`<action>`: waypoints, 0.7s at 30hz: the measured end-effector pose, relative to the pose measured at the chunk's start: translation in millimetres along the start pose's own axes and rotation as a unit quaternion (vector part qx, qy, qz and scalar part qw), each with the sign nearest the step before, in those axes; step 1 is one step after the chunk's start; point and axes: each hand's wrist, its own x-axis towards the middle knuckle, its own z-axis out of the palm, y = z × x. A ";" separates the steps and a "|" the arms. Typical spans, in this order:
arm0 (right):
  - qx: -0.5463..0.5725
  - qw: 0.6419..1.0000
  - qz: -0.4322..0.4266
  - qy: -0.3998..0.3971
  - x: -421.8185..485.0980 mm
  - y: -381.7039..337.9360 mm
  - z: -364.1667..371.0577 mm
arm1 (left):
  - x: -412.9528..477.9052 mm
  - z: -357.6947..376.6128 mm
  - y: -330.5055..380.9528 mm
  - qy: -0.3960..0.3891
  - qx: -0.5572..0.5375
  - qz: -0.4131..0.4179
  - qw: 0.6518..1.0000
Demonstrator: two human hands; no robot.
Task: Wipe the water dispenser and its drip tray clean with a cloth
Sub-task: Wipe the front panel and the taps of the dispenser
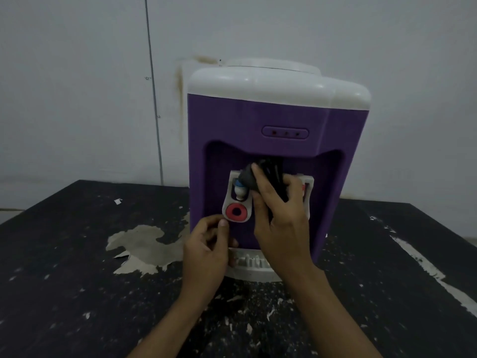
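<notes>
- The table (77, 293) has its far edge against the wall (77, 73). Its far left corner is in view, while the near edge and the side edges run out of the picture.
- The water dispenser (258, 120) stands upright by the far edge, about midway along it. Dark tabletop stretches wide on its left and right, and between it and the near side, where both forearms reach in.
- The tabletop is black and badly worn. A large pale peeled patch (144, 244) lies just left of the dispenser's foot, and small chips are scattered all over. A white scrap (118, 201) lies near the far left corner.
- The wall is pale grey. A thin cable (154, 94) runs down it to the table's far edge, and a brown stain (180, 86) shows beside the dispenser's white top.
- The dispenser's body is purple, with an oval indicator panel (285, 132) above the tap recess (219, 177).
- The right hand (280, 218) is inside the recess, its fingers wrapped round a dark cloth (249, 180). It presses the cloth between the left tap (237, 202) and the right tap (307, 186), which the hand partly hides.
- The left hand (206, 249) sits at the lower left edge of the recess, just below the left tap's red pad (236, 211). Its fingers are curled with the thumb tip against the forefinger, and it is not possible to tell whether it grips anything.
- The white drip tray (247, 264) juts out from the dispenser's foot below both hands, between the wrists, and the cloth is well above it.
</notes>
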 end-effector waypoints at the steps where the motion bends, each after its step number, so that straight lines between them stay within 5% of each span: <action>1: -0.007 1.000 -0.006 -0.010 -1.4 2.0 0.5 | 0.8 0.0 0.9 -0.002 -0.010 -0.006 1.000; 9: -0.029 0.995 0.021 -0.096 -56.8 13.5 -6.0 | 3.7 -1.8 1.7 -0.014 -0.018 0.011 1.000; 16: 0.000 0.998 0.054 0.034 -18.5 -9.0 -5.9 | 3.2 0.3 1.2 -0.023 -0.011 0.010 1.000; 21: 0.013 0.997 0.072 0.003 -25.0 -7.9 5.0 | 3.2 -0.1 3.7 -0.037 0.000 0.019 0.999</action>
